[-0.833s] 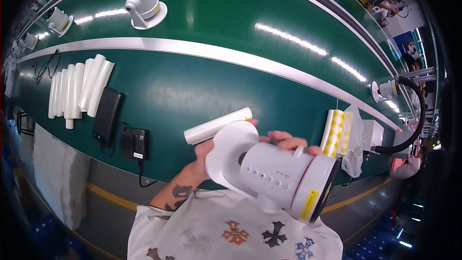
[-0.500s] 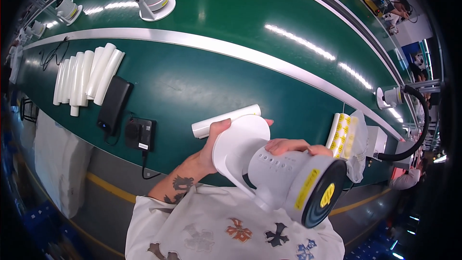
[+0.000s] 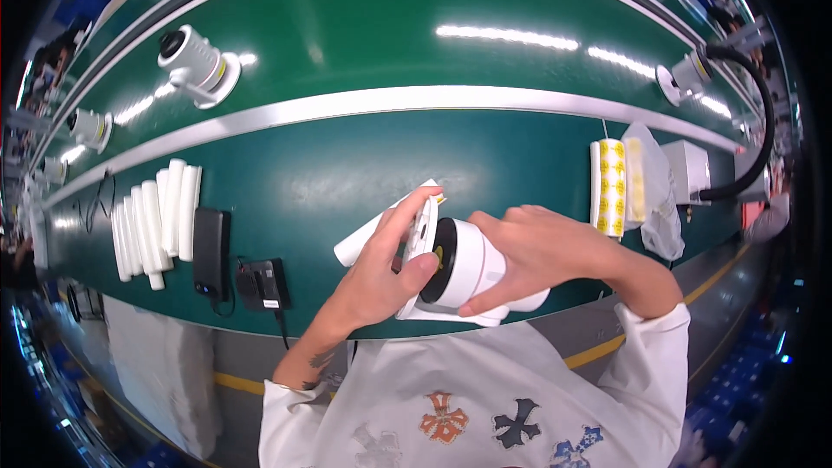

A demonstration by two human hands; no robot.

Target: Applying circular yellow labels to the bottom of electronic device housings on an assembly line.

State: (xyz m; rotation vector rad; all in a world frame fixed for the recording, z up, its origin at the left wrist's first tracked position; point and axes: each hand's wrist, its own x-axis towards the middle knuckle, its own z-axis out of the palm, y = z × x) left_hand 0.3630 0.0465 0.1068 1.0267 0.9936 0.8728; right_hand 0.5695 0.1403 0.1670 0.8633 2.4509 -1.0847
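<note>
Where the green conveyor belt meets its near edge, both hands close on a white security camera, a smooth plastic cylinder with a dark round lens face and a flat white base beneath it. The left hand clasps the lens end, thumb pressed on the black face and fingers stretched up over a thin white card held against it. The right hand wraps over the barrel from the other side, fingers curled tight on the body. A white foam roll lies on the belt just behind the left hand, partly hidden by it.

Toward the belt's left end, near the front edge, lie a row of about six more white foam rolls, then a flat black power pack and a black plug adapter with a cable hanging off the edge. Two strips of round yellow stickers rest beside a crumpled clear bag and a white box near the right end. Beyond a silver rail, four more white cameras stand along the far belt.
</note>
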